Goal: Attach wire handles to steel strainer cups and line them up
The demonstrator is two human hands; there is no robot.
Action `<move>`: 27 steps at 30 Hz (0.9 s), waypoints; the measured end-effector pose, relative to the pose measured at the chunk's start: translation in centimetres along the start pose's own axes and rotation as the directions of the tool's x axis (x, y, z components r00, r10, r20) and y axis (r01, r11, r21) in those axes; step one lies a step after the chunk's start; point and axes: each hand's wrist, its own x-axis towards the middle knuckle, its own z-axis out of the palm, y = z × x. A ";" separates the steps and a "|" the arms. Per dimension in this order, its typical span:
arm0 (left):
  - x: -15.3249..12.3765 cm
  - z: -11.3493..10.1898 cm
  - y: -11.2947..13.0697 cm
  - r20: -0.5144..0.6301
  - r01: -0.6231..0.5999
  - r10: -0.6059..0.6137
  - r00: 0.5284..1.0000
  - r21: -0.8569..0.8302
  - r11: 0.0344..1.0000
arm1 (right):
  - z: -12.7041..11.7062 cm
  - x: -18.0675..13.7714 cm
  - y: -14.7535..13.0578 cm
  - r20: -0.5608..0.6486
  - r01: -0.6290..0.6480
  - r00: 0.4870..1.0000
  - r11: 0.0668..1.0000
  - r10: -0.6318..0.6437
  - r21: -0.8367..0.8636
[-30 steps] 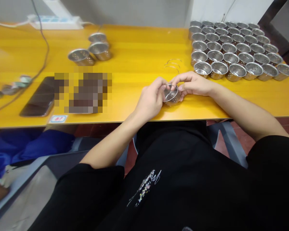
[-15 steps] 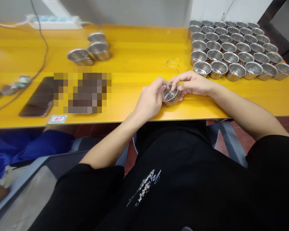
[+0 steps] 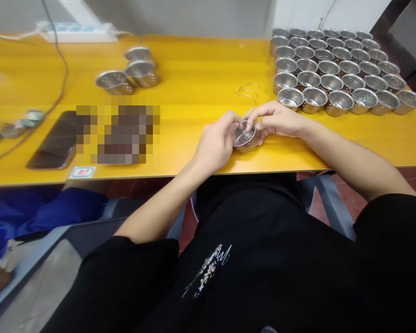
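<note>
Between my hands, near the front edge of the yellow table [image 3: 180,152], is a small perforated metal cup [image 3: 246,139], tilted with its mouth towards me. My left hand [image 3: 215,141] is closed on the cup's left side, thumb and fingers at the rim. From the right, my right hand [image 3: 275,121] grips the rim, some fingertips reaching over the opening. A thin wire [image 3: 248,124] shows at the rim by my fingertips; how it sits there is partly hidden. Several loose curved wires [image 3: 247,95] lie on the table just beyond my hands.
Rows of similar perforated cups [image 3: 339,101] fill the right back. Three more cups [image 3: 115,82] stand at the left back. A dark phone [image 3: 53,141], a blurred-out object [image 3: 123,134], a cable [image 3: 65,78] and a power strip [image 3: 79,32] are on the left. A person in blue [image 3: 65,208] sits there.
Almost nothing differs. Both hands keep hold of the cup in the same spot, with only a tiny shift of the fingers and wire at the rim.
</note>
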 end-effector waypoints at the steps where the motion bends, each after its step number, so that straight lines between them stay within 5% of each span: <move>1: 0.0 0.0 -0.1 -0.003 -0.002 0.002 1.000 -0.008 1.000 | -0.1 0.0 0.1 0.004 -0.005 1.000 1.000 0.005 0.002; 27: 0.0 0.9 -0.8 -0.095 0.019 -0.025 0.995 -0.063 0.998 | -0.5 0.0 0.8 0.030 0.075 0.997 0.997 -0.075 -0.016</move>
